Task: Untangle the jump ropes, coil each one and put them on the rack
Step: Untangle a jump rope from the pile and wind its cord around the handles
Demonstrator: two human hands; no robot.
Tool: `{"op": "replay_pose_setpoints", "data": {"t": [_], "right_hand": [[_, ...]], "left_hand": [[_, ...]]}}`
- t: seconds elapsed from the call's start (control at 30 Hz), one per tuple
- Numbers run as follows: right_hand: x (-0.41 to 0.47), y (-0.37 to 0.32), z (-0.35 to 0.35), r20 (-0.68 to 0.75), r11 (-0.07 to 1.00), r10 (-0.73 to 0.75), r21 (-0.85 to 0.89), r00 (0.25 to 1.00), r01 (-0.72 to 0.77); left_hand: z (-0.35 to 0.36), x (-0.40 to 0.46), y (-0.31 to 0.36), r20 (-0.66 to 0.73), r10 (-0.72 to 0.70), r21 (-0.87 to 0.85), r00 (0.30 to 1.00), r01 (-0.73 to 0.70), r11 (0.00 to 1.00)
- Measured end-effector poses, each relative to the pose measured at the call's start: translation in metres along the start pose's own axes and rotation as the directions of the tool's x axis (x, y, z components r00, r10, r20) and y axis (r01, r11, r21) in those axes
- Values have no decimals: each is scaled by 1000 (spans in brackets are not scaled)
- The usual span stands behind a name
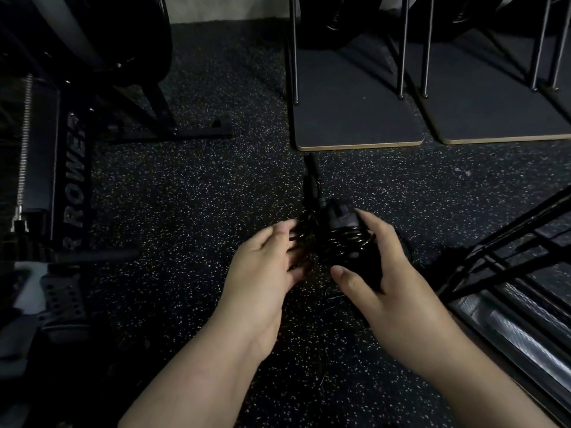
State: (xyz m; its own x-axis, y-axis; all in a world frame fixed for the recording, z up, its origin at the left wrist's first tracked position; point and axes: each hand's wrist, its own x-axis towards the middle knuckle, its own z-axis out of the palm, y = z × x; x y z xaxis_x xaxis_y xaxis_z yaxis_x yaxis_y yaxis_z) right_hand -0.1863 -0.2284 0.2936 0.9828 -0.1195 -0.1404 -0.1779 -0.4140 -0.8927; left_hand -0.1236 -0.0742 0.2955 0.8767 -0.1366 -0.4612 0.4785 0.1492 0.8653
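A black jump rope is wound into a tight coil around its handles, held above the speckled floor at the centre of the view. My right hand grips the coil, thumb below and fingers over the top. A black handle sticks out of the bundle, pointing away from me. My left hand is at the coil's left side with its fingers reaching into the loops; the fingertips are hidden behind the rope. A thin loose strand trails on the floor beneath my hands.
A rowing machine fills the left side. Two flat dark boards with thin metal legs stand on the floor ahead. A black metal rack slants in at the right, above ridged metal steps.
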Motion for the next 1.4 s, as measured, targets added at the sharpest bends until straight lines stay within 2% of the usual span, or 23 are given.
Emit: {"op": "replay_pose_setpoints", "data": {"t": [0.13,0.4,0.5,0.57,0.63,0.7,0.77,0.83,0.9,0.97,1.07,1.27,1.4], "right_hand": [[1,4,0,-44,999,8,40,999,-6],[3,3,-1,-34,1000,6,16,999,-5],[3,4,4,17,998,-8,-55,1000,8],[3,4,8,54,991,-21,-131,998,28],[2,3,12,93,982,-14,-184,996,31],[-1,1,15,144,976,-34,-209,989,64],[-3,0,18,152,982,-51,-174,987,78],[-3,-3,18,55,996,-43,-70,998,47],[-1,-5,13,-56,998,27,59,998,-24],[-1,-8,9,-37,992,77,101,996,-73],[-5,-14,9,40,992,78,92,996,-81],[-19,-23,11,9,987,84,139,996,-84],[-32,-27,11,-77,968,86,243,993,-65]], "left_hand": [[-4,3,-3,21,-89,-20,996,90,996],[-7,7,-4,6,-95,93,995,94,991],[-2,2,-1,189,-176,-19,966,183,983],[3,-3,-1,309,-182,-21,933,198,980],[5,-7,-3,333,-162,7,929,170,985],[6,-8,-3,298,-138,37,944,133,990],[6,-8,-3,232,-108,44,967,100,994],[5,-8,-2,190,-96,-17,977,101,995],[5,-8,1,227,-108,-108,968,136,985],[5,-9,4,264,-96,-161,960,142,977],[6,-13,6,242,-95,-189,966,143,972],[12,-23,11,186,-108,-205,977,146,968],[13,-33,14,240,-78,-201,967,128,971]]}}
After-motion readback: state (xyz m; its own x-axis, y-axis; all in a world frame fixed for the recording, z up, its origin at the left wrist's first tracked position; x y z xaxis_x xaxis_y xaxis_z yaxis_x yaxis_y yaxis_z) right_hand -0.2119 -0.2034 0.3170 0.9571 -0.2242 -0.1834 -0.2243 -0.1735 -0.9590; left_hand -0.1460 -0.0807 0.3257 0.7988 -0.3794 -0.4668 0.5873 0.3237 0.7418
